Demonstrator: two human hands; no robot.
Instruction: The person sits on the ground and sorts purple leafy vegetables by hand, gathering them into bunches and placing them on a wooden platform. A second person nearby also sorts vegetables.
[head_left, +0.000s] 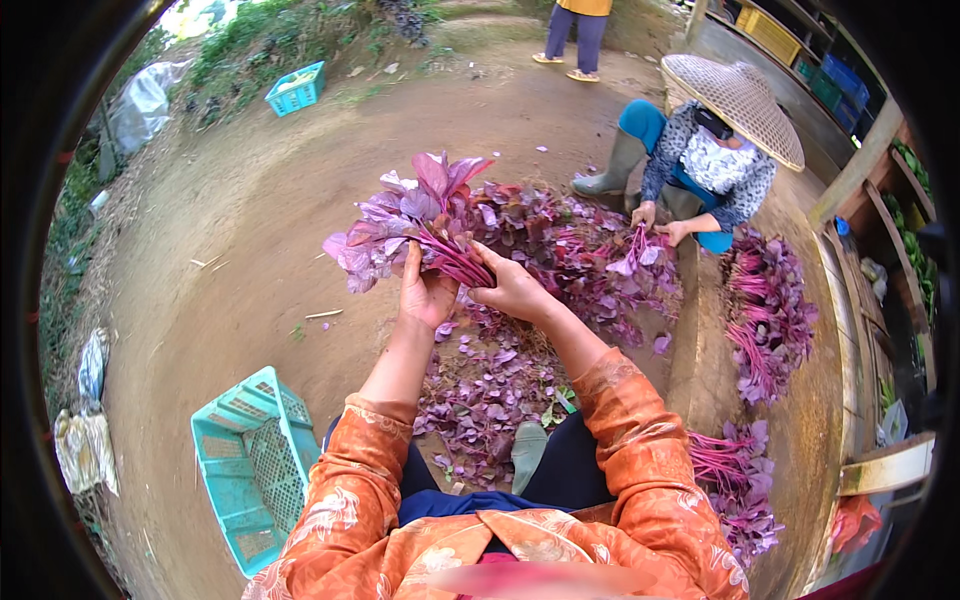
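A bunch of purple-red amaranth-like leafy greens (427, 199) is held up before me. My left hand (429, 294) supports it from below, near where leaves and stems meet. Around the magenta stems at the bunch's right end, my right hand (514, 283) is closed. Beneath and beyond my hands lies a heap of the same purple plants (555, 247) on the dirt ground. Loose purple leaves and root scraps (487, 405) are strewn between my legs, close to a green rubber boot (529, 450).
An aqua plastic crate (255, 457) sits at my left. Along the concrete ledge at right lie stacked bunches (772, 322) and nearer bunches (731, 480). A co-worker in a woven hat (735, 105) squats ahead right, holding stems. Another person (574, 37) stands farther off. A second crate (296, 88) is upper left.
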